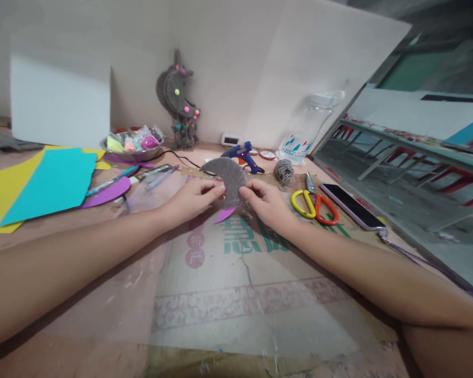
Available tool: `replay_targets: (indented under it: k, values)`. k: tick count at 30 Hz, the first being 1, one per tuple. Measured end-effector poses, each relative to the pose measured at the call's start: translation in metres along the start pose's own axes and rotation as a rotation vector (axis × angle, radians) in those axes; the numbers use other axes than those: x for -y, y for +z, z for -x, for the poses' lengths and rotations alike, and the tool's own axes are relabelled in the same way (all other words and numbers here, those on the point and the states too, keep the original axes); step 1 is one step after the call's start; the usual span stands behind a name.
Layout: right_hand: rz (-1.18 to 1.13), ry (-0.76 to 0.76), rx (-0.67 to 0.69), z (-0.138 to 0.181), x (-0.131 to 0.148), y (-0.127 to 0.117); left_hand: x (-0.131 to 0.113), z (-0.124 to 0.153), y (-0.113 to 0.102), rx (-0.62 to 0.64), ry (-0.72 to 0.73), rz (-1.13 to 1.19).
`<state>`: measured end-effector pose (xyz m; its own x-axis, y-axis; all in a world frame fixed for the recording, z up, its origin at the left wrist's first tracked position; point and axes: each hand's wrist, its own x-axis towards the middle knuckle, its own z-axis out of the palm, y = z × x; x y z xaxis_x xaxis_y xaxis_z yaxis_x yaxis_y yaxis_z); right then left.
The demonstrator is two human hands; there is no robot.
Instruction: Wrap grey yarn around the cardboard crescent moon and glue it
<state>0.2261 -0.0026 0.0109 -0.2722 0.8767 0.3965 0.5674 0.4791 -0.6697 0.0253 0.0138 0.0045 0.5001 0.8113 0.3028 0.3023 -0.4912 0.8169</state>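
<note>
Between my two hands is a crescent moon (pixel 233 178), covered in grey yarn, with a bare purple tip (pixel 225 214) at its lower end. My left hand (pixel 195 199) pinches its left inner edge between thumb and fingers. On the opposite side, my right hand (pixel 263 202) grips the outer edge in the same way. The moon is held up above a printed cardboard sheet (pixel 220 310) under clear plastic. Just behind it lies a blue glue gun (pixel 242 153), and a ball of grey yarn (pixel 284 172) sits to the right.
Scissors (pixel 308 202) with yellow and orange handles and a phone (pixel 352 206) lie at right. Teal sheet (pixel 53 181) and yellow sheet (pixel 3 194) are at left. Behind stand a bowl of bagged clay (pixel 133 149), a decorated grey moon (pixel 177 94) and a clear bottle (pixel 309 128).
</note>
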Motion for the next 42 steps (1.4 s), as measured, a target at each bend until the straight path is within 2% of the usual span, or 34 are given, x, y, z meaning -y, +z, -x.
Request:
replay_targets:
  k: [2,7,12,19,27,29,31,34,36,38,42]
  values:
    - [0.002,-0.001,0.007,-0.0001,0.0001,0.0003,-0.0004,-0.0005,0.0007,0.022,0.026,-0.062]
    - [-0.005,-0.028,0.029,-0.0004,-0.0017,0.0006,-0.0033,-0.0004,0.0017,0.018,-0.043,-0.141]
    - [-0.025,-0.032,0.025,-0.0007,-0.0021,0.0005,-0.0049,-0.0005,0.0003,0.010,-0.034,-0.070]
    - [-0.167,-0.052,0.018,-0.0020,-0.0045,0.0038,-0.0003,-0.0005,-0.0003,-0.040,-0.080,0.033]
    - [-0.048,-0.001,-0.013,-0.0012,-0.0016,0.0034,-0.0033,0.0007,-0.0005,-0.076,-0.170,0.064]
    - [-0.032,-0.039,-0.048,0.0000,-0.0018,0.0018,-0.0056,0.0009,-0.0007,-0.113,-0.219,0.061]
    - [-0.003,-0.142,-0.098,0.0014,-0.0025,-0.0003,-0.0078,0.0008,-0.0010,-0.143,-0.269,0.050]
    - [0.021,-0.320,-0.159,0.0038,-0.0023,-0.0030,-0.0097,0.0004,-0.0013,-0.145,-0.268,0.019]
    - [-0.016,-0.360,-0.147,0.0054,-0.0008,-0.0036,-0.0094,0.0000,-0.0014,-0.138,-0.250,0.007]
    - [-0.085,-0.318,-0.112,0.0069,0.0006,-0.0026,-0.0082,-0.0004,-0.0016,-0.137,-0.238,0.006]
    - [-0.288,-0.097,-0.108,0.0067,-0.0022,0.0014,-0.0068,-0.0004,-0.0019,-0.138,-0.222,0.007]
